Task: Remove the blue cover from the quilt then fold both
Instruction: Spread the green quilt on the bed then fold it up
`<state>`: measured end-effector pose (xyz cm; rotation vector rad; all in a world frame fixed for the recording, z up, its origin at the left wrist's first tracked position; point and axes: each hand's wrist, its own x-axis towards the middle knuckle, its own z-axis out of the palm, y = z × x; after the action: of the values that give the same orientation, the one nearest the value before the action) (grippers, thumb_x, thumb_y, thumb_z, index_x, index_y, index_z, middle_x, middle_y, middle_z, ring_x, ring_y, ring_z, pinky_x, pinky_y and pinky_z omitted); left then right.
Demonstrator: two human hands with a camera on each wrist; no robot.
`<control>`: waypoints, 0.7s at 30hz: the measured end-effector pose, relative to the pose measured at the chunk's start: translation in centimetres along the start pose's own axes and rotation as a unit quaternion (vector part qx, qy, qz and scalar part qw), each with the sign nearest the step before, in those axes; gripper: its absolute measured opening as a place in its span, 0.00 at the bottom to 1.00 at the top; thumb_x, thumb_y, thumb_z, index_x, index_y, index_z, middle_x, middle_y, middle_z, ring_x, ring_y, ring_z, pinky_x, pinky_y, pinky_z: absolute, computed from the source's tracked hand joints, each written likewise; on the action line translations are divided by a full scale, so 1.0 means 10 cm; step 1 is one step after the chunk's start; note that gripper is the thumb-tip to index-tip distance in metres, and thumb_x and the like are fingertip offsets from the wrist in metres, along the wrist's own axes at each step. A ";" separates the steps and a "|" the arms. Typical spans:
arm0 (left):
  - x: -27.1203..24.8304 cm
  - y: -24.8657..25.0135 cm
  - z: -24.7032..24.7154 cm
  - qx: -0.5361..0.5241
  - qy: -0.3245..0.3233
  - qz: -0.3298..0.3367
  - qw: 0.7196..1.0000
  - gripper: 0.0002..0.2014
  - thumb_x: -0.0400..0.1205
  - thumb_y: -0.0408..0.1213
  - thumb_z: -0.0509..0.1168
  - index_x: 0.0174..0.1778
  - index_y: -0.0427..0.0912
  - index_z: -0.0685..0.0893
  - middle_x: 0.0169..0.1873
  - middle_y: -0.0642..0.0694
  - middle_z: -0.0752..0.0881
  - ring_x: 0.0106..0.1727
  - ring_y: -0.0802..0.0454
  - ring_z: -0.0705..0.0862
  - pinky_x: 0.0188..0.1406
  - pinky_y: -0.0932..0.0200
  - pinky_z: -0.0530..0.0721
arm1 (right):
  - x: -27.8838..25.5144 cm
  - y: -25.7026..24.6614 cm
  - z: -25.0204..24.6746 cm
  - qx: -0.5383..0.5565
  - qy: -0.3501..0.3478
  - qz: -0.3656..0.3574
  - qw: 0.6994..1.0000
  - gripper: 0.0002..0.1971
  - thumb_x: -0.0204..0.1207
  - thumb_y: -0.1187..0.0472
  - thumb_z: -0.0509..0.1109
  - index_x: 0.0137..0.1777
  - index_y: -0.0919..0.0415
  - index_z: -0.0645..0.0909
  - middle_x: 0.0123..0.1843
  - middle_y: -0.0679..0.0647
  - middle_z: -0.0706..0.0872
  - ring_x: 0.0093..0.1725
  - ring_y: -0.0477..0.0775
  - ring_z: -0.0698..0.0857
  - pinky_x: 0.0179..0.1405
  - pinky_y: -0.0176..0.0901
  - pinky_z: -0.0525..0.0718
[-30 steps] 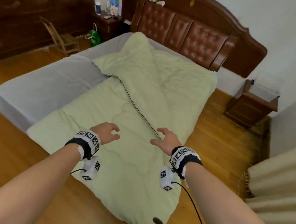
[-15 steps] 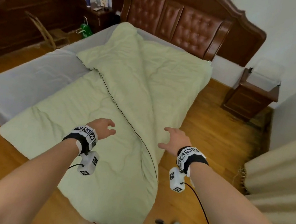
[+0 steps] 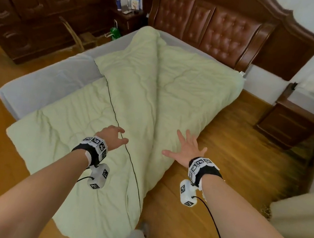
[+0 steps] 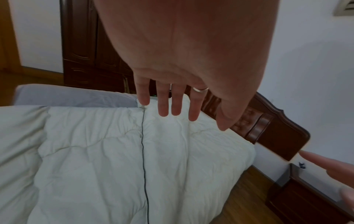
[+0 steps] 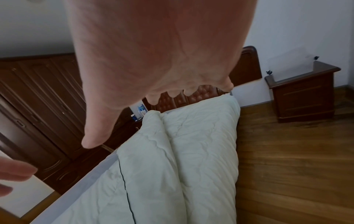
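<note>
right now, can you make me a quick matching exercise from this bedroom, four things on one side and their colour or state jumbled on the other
Things:
1. quilt
2. right hand
3. headboard
4. mattress

Colour or state:
A. grey, bare on the side the quilt leaves uncovered
B. pale green, partly folded over itself
C. dark brown, tufted panels
D. fingers spread, holding nothing

Pairs: 1-B, 2-D, 3-C, 4-A
</note>
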<state>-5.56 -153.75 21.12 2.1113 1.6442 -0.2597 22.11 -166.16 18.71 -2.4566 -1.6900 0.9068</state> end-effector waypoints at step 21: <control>4.25 -0.15 -0.21 -0.228 0.002 -0.205 0.952 0.32 0.79 0.53 0.66 0.79 0.46 0.70 0.80 0.38 0.63 0.77 0.34 0.68 0.74 0.39 0.70 | 4.49 -0.86 -0.94 -0.063 -0.099 -0.072 0.990 0.39 0.77 0.43 0.69 0.85 0.48 0.57 0.83 0.54 0.64 0.80 0.58 0.66 0.74 0.58 0.72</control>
<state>4.28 -115.57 5.18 1.4248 1.9161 0.0041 30.14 -121.08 9.44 -2.3478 -2.0183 1.0888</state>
